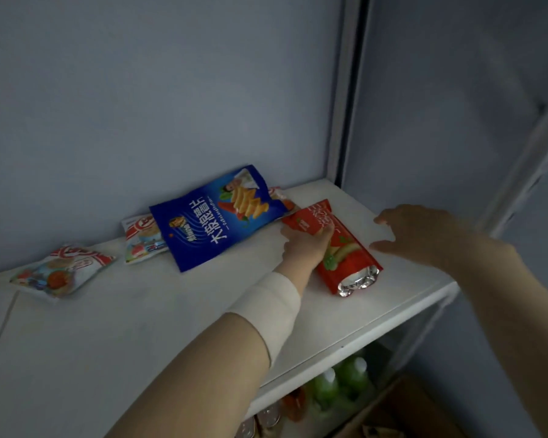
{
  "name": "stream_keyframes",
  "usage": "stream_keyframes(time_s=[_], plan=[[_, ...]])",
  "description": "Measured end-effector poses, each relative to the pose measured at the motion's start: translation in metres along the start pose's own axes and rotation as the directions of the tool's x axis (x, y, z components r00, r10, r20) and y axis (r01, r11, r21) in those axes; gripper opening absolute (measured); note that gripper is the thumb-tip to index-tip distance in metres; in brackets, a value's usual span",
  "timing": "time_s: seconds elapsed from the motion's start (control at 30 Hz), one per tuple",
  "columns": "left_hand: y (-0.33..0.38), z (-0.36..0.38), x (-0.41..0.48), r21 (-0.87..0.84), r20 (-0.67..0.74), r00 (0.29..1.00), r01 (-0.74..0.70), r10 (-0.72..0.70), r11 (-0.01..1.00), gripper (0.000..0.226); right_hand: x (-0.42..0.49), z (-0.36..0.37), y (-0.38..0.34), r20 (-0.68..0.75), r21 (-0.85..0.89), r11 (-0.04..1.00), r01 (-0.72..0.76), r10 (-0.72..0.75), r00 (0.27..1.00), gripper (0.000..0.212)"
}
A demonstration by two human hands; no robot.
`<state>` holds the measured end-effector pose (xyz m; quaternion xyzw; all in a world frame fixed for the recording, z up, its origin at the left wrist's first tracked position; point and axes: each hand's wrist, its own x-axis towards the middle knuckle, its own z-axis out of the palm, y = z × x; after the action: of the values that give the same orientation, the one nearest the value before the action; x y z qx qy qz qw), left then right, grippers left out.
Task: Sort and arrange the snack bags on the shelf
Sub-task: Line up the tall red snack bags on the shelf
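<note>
Here the red bag (350, 262) lies lengthwise front to back between both hands, the left hand (307, 245) gripping its far half, the right hand (424, 235) spread open just beside it.

Wall (140, 105): plain blue-grey, filling the upper left.
Upright post (345, 90): pale vertical strip with a dark gap beside it.
Green bottles (326, 387): white-capped, standing together on a lower level.
Cans (269, 415): silver tops, left of the bottles.
Cardboard box (402, 409): brown, bottom right.
</note>
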<state>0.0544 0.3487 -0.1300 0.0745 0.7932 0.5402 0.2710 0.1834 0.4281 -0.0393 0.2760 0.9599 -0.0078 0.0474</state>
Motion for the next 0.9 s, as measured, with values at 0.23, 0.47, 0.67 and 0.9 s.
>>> stream_keyframes(time_s=[0.23, 0.47, 0.67, 0.9], plan=[[0.007, 0.009, -0.008, -0.143, 0.044, 0.999, -0.02, 0.027, 0.989, 0.081, -0.003, 0.025, 0.015, -0.035, 0.288, 0.958, 0.002, 0.009, 0.999, 0.067], [0.024, -0.038, -0.062, -0.426, 0.055, 0.921, -0.327, 0.385, 0.844, 0.075, -0.024, 0.045, -0.012, -0.085, 0.96, 0.265, 0.092, -0.038, 0.996, 0.073], [0.009, -0.064, -0.088, -0.628, -0.035, 0.936, -0.293, 0.35, 0.721, 0.084, -0.03, 0.065, -0.066, -0.611, 0.63, 0.642, 0.438, 0.062, 0.789, 0.071], [0.008, -0.117, -0.088, -0.678, -0.131, 0.96, -0.268, 0.246, 0.684, 0.085, -0.049, 0.059, -0.102, -0.666, 0.498, 0.603, 0.622, -0.193, 0.721, 0.07]])
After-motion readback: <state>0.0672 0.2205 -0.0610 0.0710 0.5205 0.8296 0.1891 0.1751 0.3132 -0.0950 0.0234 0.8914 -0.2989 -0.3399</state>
